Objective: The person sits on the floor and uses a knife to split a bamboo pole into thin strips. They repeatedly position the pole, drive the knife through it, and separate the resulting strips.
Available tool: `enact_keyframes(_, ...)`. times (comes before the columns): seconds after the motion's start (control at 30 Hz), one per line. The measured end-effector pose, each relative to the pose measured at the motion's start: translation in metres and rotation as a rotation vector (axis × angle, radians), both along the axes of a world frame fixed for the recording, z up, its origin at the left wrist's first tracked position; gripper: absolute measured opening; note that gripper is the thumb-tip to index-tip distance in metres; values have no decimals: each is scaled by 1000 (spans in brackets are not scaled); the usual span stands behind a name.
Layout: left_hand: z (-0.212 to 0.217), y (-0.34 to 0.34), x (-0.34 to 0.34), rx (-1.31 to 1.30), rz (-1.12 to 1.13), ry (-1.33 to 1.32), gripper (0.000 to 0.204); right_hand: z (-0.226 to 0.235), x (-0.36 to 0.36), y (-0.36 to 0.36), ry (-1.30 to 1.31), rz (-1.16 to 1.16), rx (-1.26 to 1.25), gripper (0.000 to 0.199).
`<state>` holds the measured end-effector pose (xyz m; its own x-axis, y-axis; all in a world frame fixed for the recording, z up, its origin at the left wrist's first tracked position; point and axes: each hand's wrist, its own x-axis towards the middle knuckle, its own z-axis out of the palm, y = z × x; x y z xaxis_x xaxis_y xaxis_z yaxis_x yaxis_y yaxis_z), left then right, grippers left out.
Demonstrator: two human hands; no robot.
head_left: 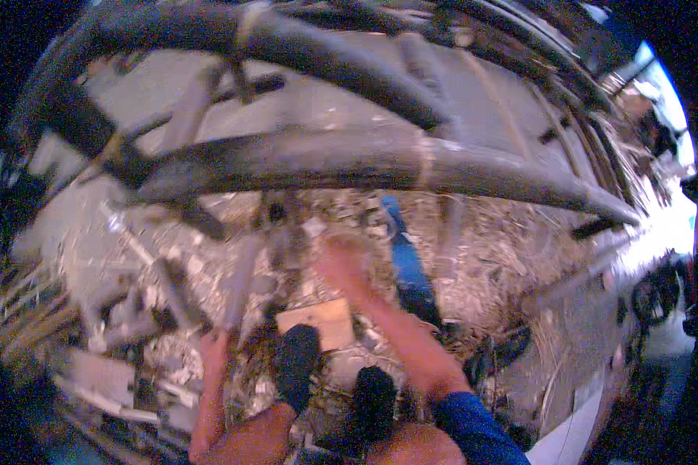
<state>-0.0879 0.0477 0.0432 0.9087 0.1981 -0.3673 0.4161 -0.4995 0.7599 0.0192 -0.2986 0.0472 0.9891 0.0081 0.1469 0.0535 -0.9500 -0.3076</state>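
Down near the lower left, left hand [213, 345] closed round the near end of a long grey metal bar [239, 291] that slants up and away over the rubble. Right hand [341, 267] stretched far forward past the knees, blurred by motion, so cannot tell whether wide or closed, nor whether holding anything; nearest to the scattered pale stone and metal debris [473, 256] on the ground and to a blue elongated object [407, 260] just right of it. Flat tan wooden block [318, 322] lying on the ground between the two arms, just beyond two dark shoes [298, 364].

Risks, as a judgement: footing on loose rubble, so a slip or a turned ankle; sharp scraps near the bare outstretched right hand, so a cut; bar held one-handed at its end, so a swing or a drop onto the feet. Thick dark curved pipes [349, 159] crossing overhead at the far side, close enough for a knock on rising.

No containers clearly visible; nothing boxed or bagged, all lying loose on the ground.
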Motion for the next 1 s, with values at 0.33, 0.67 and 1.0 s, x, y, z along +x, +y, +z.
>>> enact_keyframes(0.33, -39, 16, 27, -433, 150, -51, 32, 23, 20, 48, 456, -66, 166, 97)
enact_keyframes(0.67, 30, 1, 25, -113, 14, 250, 61, 1, -80, -56, 403, 59, 228, 92)
enact_keyframes(1.0, 47, -48, 43, -180, 23, -58, 38, 12, -174, 7, 168, 534, -108, 87)
